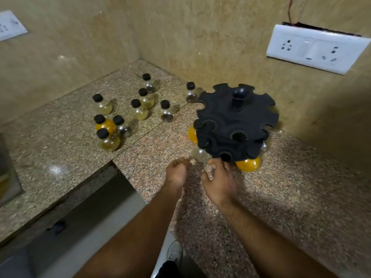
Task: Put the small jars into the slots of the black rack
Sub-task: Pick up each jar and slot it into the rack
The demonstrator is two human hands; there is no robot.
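Two bare hands at the front of the black rack (236, 117) on the speckled counter (301, 197). Left hand (176, 173) open, fingers loose, tips near a clear jar (200, 154) hanging in a lower slot; contact cannot be told through blur. Right hand (219, 183) open, fingertips at the rack's bottom edge beside an orange jar (249, 164) in a lower slot, gripping nothing visible. Another orange jar (192, 134) hangs at the rack's left side. Nine loose jars (138, 111) with black caps stand on the counter left of the rack, well apart from the hands; a tenth jar (191, 93) stands just beside the rack. White socket plate (315, 49) on the wall behind.
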